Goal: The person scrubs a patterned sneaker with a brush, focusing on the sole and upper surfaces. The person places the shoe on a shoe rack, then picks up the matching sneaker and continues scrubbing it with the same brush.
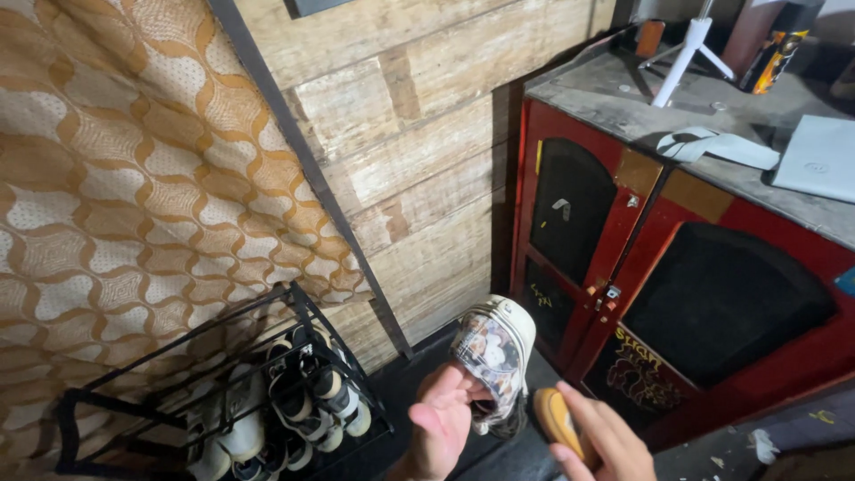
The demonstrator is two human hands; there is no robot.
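Note:
My left hand (pixel 441 423) holds a patterned canvas sneaker (pixel 492 352) with a white rubber toe cap, its toe pointing up and away near the bottom centre. The fingers grip the shoe from the open heel end. My right hand (pixel 606 441) is closed on a wooden-backed brush (pixel 557 419), which sits just right of the shoe's heel, close to it or touching it.
A black metal shoe rack (pixel 294 307) with several black and white sneakers stands at the lower left, before an orange patterned curtain (pixel 125 178). A red cabinet (pixel 623 267) with dark arched doors fills the right; its grey top carries a white tripod (pixel 686 49), a can and a laptop (pixel 819 160).

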